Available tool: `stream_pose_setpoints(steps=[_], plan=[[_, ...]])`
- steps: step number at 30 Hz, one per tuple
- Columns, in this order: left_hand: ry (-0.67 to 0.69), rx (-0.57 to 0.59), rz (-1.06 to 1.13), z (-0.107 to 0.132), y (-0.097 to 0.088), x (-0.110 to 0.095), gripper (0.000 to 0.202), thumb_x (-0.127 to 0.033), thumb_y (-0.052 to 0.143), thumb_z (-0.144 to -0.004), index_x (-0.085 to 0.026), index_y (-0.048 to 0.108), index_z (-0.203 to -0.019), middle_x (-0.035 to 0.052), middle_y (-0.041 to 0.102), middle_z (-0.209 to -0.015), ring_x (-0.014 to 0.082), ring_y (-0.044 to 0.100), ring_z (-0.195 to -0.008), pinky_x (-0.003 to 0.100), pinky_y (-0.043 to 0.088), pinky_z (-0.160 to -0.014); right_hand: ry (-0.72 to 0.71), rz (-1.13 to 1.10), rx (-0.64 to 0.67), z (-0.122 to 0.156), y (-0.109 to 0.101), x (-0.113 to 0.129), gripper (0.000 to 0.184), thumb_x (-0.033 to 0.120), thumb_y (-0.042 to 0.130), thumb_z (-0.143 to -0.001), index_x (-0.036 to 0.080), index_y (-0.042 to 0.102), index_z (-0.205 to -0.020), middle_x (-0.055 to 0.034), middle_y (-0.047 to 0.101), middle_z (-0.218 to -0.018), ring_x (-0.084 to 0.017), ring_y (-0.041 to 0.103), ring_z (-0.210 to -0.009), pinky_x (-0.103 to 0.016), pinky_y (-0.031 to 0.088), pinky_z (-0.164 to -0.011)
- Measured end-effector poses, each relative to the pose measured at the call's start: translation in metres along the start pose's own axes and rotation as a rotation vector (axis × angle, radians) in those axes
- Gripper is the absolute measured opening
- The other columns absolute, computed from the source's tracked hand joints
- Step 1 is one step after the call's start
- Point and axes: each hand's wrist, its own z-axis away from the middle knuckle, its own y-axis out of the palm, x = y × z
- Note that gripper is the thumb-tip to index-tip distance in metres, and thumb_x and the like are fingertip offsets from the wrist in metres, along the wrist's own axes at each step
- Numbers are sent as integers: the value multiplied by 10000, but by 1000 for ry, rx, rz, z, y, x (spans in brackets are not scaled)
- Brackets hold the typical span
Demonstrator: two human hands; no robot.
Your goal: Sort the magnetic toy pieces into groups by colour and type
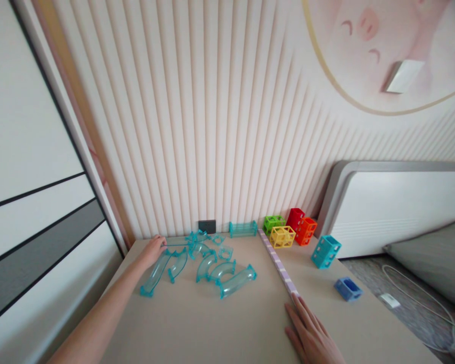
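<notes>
My left hand (152,249) reaches to the far left of the table and its fingers curl on the end of a clear teal track piece (156,273). Several more teal curved track pieces (227,277) lie spread beside it. My right hand (311,333) lies flat and open on the table (212,328) at the near right, fingertips touching the near end of a lilac-and-white strip (278,263) that runs across the tabletop.
Green (273,223), yellow (282,236), red (296,218) and orange (307,230) lattice blocks cluster at the back. A teal block (325,251) and a small blue block (348,288) lie to the right. A ribbed wall stands behind; a bed (402,212) and a white cable are at right.
</notes>
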Motion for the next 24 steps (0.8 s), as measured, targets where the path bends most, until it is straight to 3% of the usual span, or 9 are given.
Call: stream_pose_setpoints(steps=[3,8,12,15,19,21,24], plan=[[36,-122,60,2,1,-1,131,-190,580,-892,-226,516,-782,18,611,-881,234,649,-930,397,527,-897,-19,4,-53,1,5,0,478,453,475,-1012,197,641,-1380,-161,562,-1500,-329,571,-1352,-421,570,-1006],[96,-308,154,5,-1,-4,105,-173,515,-871,-255,471,-823,27,587,-914,252,659,-938,419,536,-914,-61,27,-120,0,12,-6,456,465,493,-1000,204,668,-1330,-180,603,-1451,-347,637,-1267,-431,582,-946],[157,-393,213,6,-7,-9,36,-241,528,-891,-260,510,-866,46,588,-985,265,656,-1001,453,546,-959,-90,-11,-99,-23,-2,0,467,419,568,-955,223,631,-1374,-178,604,-1449,-362,636,-1265,-462,570,-965],[197,-420,253,7,-13,-15,60,-315,534,-924,-260,547,-905,49,585,-1009,261,659,-993,462,569,-944,-99,-118,15,-68,-30,22,568,392,617,-941,243,528,-1481,-144,521,-1540,-351,552,-1365,-483,510,-1072],[225,-426,294,9,-19,-25,136,-377,530,-938,-249,569,-916,48,570,-1006,251,664,-954,464,597,-897,-143,-351,166,-151,-63,69,566,300,560,-984,185,461,-1529,-135,478,-1574,-303,448,-1454,-464,425,-1167],[233,-419,310,11,-22,-31,146,-380,528,-936,-245,578,-911,48,564,-1010,246,662,-958,457,605,-884,-162,-442,224,-191,-67,94,571,275,538,-992,148,440,-1540,-149,456,-1587,-298,423,-1470,-470,384,-1195],[243,-410,326,15,-25,-39,138,-364,524,-936,-244,586,-907,44,562,-1013,232,664,-945,428,615,-859,-178,-516,294,-238,-55,128,599,285,506,-1011,127,375,-1573,-143,358,-1641,-272,346,-1514,-449,312,-1234]])
